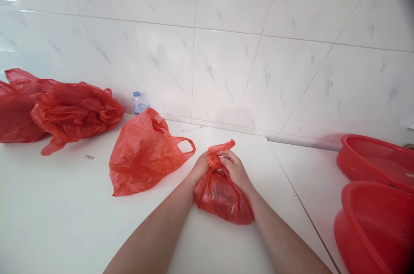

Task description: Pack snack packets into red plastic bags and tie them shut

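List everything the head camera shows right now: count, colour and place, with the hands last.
gathered bag: one, red, on the worktop between the forearms
loose bag: one, red, left of the gathered bag, loop handle toward it
bag heap: one, red, far left; number of bags unclear
bottle: one, clear with blue cap, behind the loose bag
thin stick-like item: one, pale, near the wall
small scrap: one, greyish, in front of the heap
baskets: two, red, right edge
worktop: white, seam at right
tiled wall: whitish, grey-marked, behind
forearms: two, bare, from the bottom edge
left hand: one, bare, at the gathered neck, fingers mostly hidden
right hand: one, bare, fingers on the neck
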The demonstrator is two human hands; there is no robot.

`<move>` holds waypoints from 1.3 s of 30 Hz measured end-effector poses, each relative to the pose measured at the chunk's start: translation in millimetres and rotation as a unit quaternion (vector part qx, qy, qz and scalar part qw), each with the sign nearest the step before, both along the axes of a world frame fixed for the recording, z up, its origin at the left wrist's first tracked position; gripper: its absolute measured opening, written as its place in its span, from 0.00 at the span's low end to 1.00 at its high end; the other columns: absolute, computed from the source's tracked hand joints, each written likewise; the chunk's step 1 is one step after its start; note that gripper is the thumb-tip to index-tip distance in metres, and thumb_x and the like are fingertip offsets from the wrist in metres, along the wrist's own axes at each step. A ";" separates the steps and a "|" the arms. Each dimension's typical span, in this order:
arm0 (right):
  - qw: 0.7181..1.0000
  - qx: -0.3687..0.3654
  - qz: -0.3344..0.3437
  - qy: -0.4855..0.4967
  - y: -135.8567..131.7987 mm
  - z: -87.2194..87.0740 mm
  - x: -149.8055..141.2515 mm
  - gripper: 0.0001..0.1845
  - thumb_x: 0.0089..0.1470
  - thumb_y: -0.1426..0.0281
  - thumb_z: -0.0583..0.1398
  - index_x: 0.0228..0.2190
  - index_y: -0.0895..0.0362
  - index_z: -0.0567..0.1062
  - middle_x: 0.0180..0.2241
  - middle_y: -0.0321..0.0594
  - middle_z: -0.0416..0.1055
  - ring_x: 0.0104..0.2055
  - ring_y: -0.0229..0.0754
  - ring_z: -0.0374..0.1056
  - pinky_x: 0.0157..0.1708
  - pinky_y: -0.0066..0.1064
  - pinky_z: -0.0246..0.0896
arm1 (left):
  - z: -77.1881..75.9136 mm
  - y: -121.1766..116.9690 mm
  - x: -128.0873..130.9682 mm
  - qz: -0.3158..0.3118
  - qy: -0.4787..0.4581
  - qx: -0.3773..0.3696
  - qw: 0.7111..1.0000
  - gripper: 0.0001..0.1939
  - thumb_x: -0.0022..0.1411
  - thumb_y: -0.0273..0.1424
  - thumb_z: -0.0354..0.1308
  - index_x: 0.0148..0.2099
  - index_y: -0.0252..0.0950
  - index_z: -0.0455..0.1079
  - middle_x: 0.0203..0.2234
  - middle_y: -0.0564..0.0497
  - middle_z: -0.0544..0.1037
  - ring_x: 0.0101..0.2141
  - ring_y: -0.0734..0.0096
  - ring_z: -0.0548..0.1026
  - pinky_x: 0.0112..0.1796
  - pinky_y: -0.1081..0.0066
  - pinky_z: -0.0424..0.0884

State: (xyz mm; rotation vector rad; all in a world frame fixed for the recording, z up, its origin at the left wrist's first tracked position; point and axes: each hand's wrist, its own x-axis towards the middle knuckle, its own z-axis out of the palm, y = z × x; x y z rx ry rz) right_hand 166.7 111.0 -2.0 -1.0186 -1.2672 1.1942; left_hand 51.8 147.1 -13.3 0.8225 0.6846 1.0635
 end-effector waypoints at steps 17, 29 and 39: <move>0.989 -0.062 -0.112 0.076 16.4 -12.8 8.2 0.21 0.34 0.65 0.66 0.32 0.54 0.67 0.27 0.31 0.70 0.26 0.37 0.67 0.26 0.28 0.63 | -7.2 -14.0 2.3 0.005 0.189 0.153 0.970 0.17 0.49 0.29 0.62 0.43 0.36 0.68 0.29 0.52 0.73 0.28 0.73 0.71 0.29 0.73 0.66; 0.988 -0.074 -0.135 0.016 13.5 -10.1 12.4 0.22 0.41 0.63 0.65 0.36 0.53 0.62 0.29 0.33 0.72 0.24 0.38 0.67 0.23 0.31 0.63 | -1.5 -24.6 4.6 0.043 0.167 0.234 0.957 0.19 0.59 0.41 0.55 0.50 0.37 0.70 0.46 0.45 0.75 0.47 0.62 0.72 0.50 0.63 0.65; 0.994 -0.106 0.028 0.011 9.3 -8.2 35.1 0.31 0.38 0.71 0.65 0.45 0.51 0.62 0.32 0.33 0.72 0.29 0.40 0.70 0.31 0.34 0.64 | -2.6 -9.5 -8.4 0.059 -0.021 0.033 0.998 0.26 0.53 0.39 0.62 0.53 0.39 0.66 0.34 0.49 0.77 0.24 0.74 0.73 0.27 0.72 0.68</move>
